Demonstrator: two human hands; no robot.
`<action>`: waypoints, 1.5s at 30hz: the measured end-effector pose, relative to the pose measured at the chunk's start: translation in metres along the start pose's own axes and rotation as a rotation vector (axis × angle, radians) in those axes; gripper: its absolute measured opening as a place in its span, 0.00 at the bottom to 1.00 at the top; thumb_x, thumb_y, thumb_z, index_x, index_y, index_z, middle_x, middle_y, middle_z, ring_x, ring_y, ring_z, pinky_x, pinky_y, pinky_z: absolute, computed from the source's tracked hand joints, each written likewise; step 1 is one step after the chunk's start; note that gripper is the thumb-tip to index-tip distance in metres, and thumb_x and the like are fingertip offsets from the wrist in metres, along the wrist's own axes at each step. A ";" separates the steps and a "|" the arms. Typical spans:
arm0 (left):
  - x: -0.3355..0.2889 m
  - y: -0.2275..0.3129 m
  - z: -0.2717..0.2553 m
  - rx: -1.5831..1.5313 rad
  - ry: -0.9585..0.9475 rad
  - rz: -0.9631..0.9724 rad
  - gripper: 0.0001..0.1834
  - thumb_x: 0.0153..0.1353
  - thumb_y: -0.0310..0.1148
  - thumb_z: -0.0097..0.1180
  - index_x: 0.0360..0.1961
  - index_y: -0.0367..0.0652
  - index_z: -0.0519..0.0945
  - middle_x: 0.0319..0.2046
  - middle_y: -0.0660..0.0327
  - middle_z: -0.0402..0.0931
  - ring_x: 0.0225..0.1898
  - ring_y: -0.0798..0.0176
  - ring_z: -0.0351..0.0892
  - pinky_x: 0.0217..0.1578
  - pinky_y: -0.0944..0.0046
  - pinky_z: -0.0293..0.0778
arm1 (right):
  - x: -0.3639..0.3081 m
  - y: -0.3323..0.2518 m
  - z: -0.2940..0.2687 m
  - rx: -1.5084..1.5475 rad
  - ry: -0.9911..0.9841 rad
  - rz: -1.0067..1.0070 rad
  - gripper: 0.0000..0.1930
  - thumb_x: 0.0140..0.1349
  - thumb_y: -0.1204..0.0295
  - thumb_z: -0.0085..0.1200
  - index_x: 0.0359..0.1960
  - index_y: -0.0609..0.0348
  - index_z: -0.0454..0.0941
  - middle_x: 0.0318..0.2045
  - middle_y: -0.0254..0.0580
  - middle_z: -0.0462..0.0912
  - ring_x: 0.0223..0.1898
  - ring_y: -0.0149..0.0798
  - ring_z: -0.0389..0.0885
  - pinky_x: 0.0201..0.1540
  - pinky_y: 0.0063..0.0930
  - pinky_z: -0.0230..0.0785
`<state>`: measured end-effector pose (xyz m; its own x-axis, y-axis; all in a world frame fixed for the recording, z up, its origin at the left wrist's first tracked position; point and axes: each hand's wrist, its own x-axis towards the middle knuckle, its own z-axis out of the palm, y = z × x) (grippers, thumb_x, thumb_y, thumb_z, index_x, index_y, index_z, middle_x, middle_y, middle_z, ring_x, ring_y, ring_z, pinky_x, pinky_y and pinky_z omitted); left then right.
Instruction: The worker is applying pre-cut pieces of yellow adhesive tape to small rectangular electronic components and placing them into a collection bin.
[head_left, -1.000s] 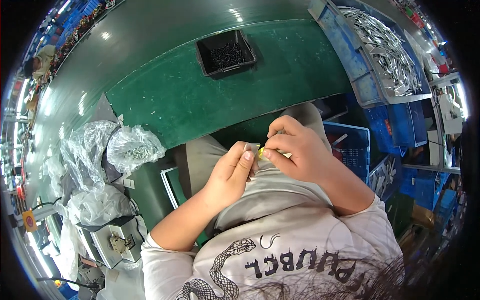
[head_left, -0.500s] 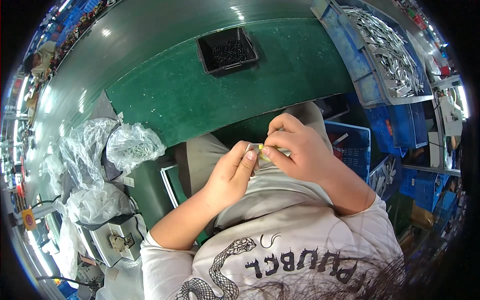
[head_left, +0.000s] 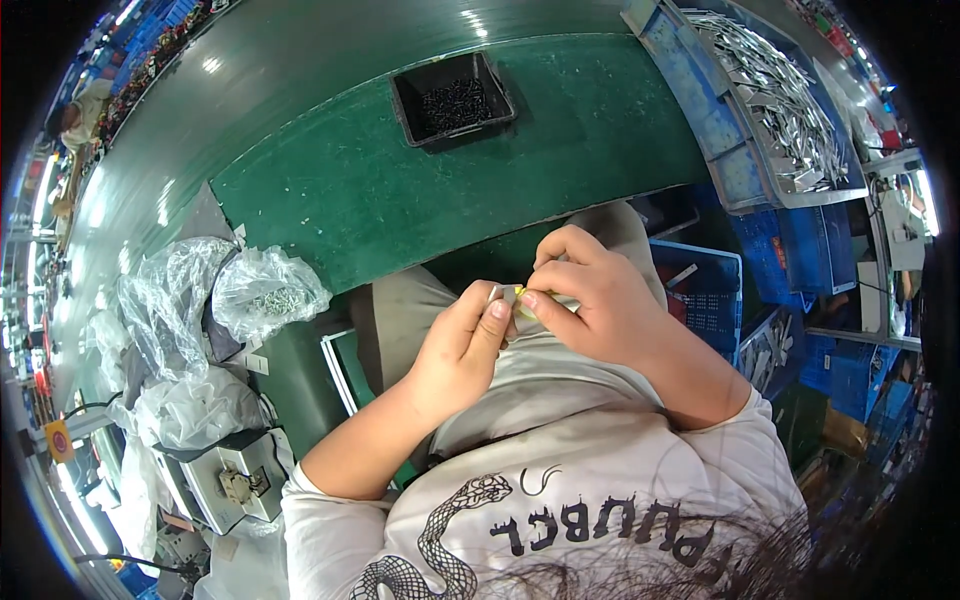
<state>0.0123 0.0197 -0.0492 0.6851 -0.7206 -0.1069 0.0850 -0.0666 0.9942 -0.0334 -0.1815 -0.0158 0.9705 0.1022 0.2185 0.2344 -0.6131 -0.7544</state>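
Observation:
My left hand (head_left: 460, 345) is closed, thumb against the fingers, on a small flat silver-grey metal piece (head_left: 508, 295) whose end shows between the fingertips. My right hand (head_left: 598, 300) is also closed, its thumb and fingertips pinching a small yellow item (head_left: 519, 291) at the end of that piece. What kind of item it is cannot be made out, since the fingers cover most of it. Both hands meet above my lap, just off the near edge of the green table (head_left: 330, 160).
A black bin (head_left: 425, 140) of small dark parts stands on the table. At the right is a blue crate (head_left: 735, 165) of metal strips, above a lower blue crate (head_left: 741, 300). Plastic bags (head_left: 270, 280) with small parts lie left, above a grey metal device (head_left: 215, 490).
The fingertips have shifted very slightly, and a bit more of the grey metal piece shows between them. Both hands otherwise stay in place.

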 end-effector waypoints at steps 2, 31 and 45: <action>0.000 0.000 0.000 -0.016 0.006 -0.003 0.14 0.78 0.36 0.36 0.45 0.38 0.72 0.33 0.64 0.73 0.30 0.74 0.69 0.32 0.72 0.69 | 0.000 -0.001 0.001 -0.001 0.006 -0.001 0.04 0.58 0.73 0.63 0.32 0.59 0.81 0.37 0.42 0.77 0.29 0.39 0.79 0.30 0.28 0.71; 0.001 0.001 0.001 0.077 0.037 0.021 0.14 0.78 0.37 0.37 0.44 0.39 0.72 0.30 0.65 0.72 0.29 0.73 0.69 0.30 0.72 0.69 | 0.000 -0.004 0.001 -0.027 0.003 -0.025 0.04 0.59 0.73 0.62 0.32 0.59 0.81 0.36 0.42 0.76 0.29 0.40 0.78 0.30 0.30 0.70; 0.001 -0.001 0.001 0.051 0.085 -0.020 0.11 0.77 0.33 0.41 0.40 0.37 0.70 0.27 0.62 0.70 0.27 0.68 0.68 0.30 0.66 0.68 | -0.002 -0.003 0.002 -0.044 0.002 -0.050 0.05 0.58 0.72 0.63 0.32 0.58 0.81 0.37 0.42 0.76 0.28 0.40 0.78 0.30 0.30 0.70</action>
<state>0.0124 0.0187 -0.0502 0.7429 -0.6576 -0.1254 0.0636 -0.1172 0.9911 -0.0361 -0.1786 -0.0149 0.9575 0.1320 0.2563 0.2797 -0.6408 -0.7149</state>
